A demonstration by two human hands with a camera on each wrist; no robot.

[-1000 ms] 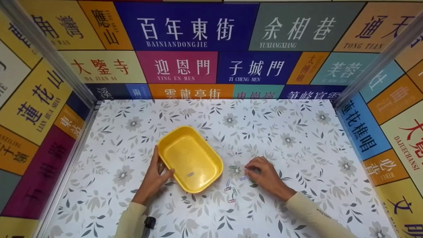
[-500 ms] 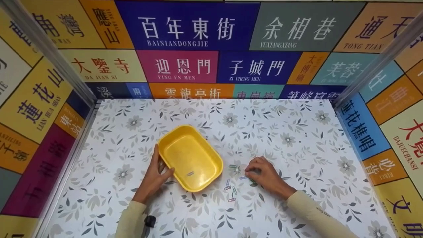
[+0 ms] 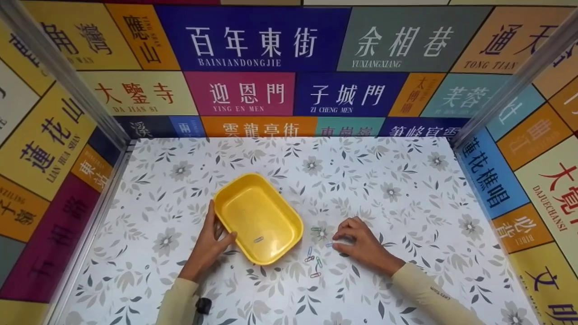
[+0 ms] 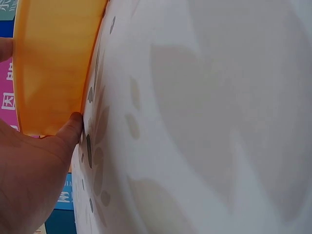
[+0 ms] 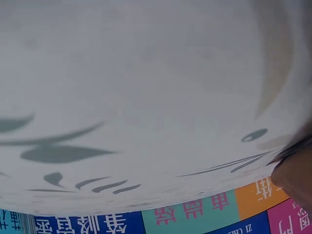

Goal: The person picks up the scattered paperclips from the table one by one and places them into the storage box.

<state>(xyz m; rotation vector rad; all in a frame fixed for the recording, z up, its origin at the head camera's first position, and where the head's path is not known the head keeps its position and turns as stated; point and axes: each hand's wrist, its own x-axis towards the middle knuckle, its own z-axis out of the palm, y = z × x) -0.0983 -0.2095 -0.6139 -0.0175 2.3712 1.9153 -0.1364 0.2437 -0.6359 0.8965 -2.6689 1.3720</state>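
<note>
The right hand (image 3: 361, 243) lies knuckles-up on the floral tabletop (image 3: 406, 189), fingers curled, fingertips pressed onto a small paper clip (image 3: 331, 244) at their left edge; whether they have it pinched I cannot tell. The left hand (image 3: 208, 246) holds the near-left rim of the yellow tray (image 3: 257, 217), thumb hooked over the edge. The tray sits to the left of the right hand, loose clips (image 3: 313, 262) scattered between them, and one clip (image 3: 258, 239) lies inside the tray.
</note>
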